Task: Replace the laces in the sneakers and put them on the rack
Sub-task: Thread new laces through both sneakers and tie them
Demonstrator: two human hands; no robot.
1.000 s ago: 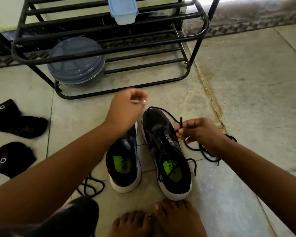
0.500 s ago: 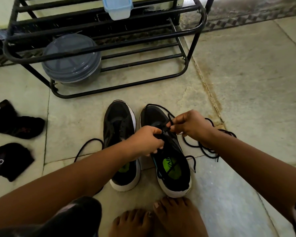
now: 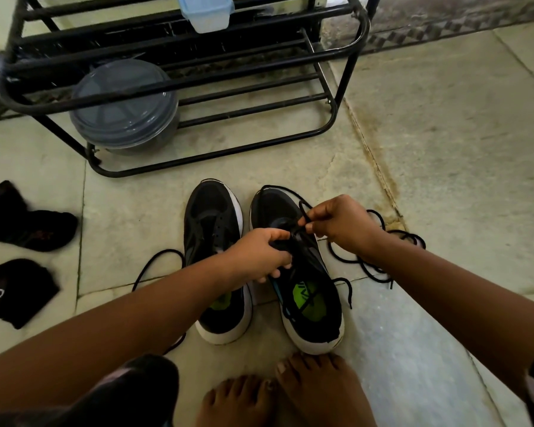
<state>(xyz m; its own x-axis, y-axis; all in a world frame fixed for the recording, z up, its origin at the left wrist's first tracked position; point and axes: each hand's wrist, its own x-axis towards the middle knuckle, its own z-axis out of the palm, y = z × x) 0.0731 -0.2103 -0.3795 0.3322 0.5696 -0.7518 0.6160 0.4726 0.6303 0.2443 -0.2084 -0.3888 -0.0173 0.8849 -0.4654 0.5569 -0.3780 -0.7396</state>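
Observation:
Two black sneakers with white soles stand side by side on the floor, toes toward the rack: the left sneaker and the right sneaker. My left hand grips the right sneaker at its eyelet area. My right hand pinches the black lace just above the shoe's front eyelets. The rest of that lace lies coiled on the floor to the right. Another black lace curls on the floor left of the left sneaker. The black metal rack stands behind.
A grey round lidded container sits on the rack's lowest shelf and a pale blue box higher up. Two black socks lie on the floor at the left. My bare feet are just below the sneakers.
My left hand came down from above the left sneaker to the right sneaker and took hold of it. My right hand moved slightly inward with the lace.

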